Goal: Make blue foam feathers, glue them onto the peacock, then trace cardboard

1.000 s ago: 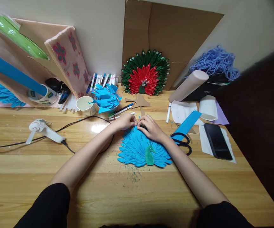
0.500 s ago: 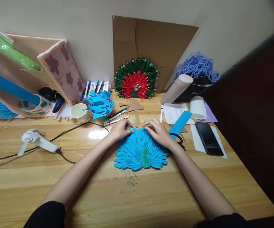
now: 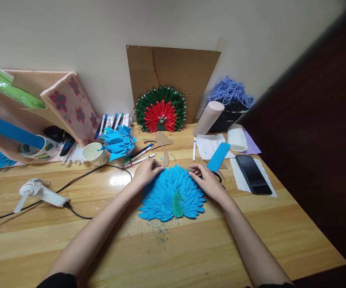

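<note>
A blue paper peacock fan with a green bird body lies flat on the wooden table. My left hand rests on the fan's upper left edge, fingers curled and pressing the feathers. My right hand lies on the upper right edge, fingers spread flat over the feathers. Neither hand lifts anything off the table.
A glue gun with its black cord lies at the left. A paper cup, a bowl of blue cut feathers and markers sit behind. A red-green peacock fan leans on cardboard. Scissors, a blue strip and a phone lie right.
My hands have moved apart from the fan's top centre to its left and right upper edges. The view has tilted up, showing more wall.
</note>
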The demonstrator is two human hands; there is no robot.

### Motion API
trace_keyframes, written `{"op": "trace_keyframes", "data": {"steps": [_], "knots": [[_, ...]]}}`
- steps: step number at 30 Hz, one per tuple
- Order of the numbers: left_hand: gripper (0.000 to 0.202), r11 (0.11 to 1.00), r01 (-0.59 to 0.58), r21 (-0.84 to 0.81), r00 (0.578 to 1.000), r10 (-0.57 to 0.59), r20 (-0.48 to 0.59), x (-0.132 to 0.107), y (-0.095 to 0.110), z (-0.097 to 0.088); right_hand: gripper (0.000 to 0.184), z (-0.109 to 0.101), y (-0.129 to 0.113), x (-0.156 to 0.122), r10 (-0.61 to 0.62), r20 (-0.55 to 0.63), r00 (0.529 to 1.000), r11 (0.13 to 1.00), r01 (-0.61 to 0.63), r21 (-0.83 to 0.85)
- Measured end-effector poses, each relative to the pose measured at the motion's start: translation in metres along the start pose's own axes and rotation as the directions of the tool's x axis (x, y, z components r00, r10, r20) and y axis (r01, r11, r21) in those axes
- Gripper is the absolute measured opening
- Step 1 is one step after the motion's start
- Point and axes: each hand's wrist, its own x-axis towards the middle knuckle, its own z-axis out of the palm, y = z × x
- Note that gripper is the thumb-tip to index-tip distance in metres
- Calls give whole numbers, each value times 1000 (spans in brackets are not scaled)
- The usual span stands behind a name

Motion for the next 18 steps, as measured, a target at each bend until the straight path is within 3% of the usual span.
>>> {"op": "trace_keyframes", "data": {"steps": [3,10,14,18], "knots": [[26,1000,22,22,1000,-22,-6,3,3,2,24,5,0,2,40,48,998,997,-43,71],[27,977,25,-213,995,-4,97,13,2,2,36,11,-2,7,73,38,997,971,-80,226],[34,949,-5,-316,990,50,135,16,7,-5,36,7,-5,6,98,76,992,861,-123,494],[33,945,-24,-326,986,77,149,14,19,-13,30,4,-8,4,108,63,992,795,-125,594]]}}
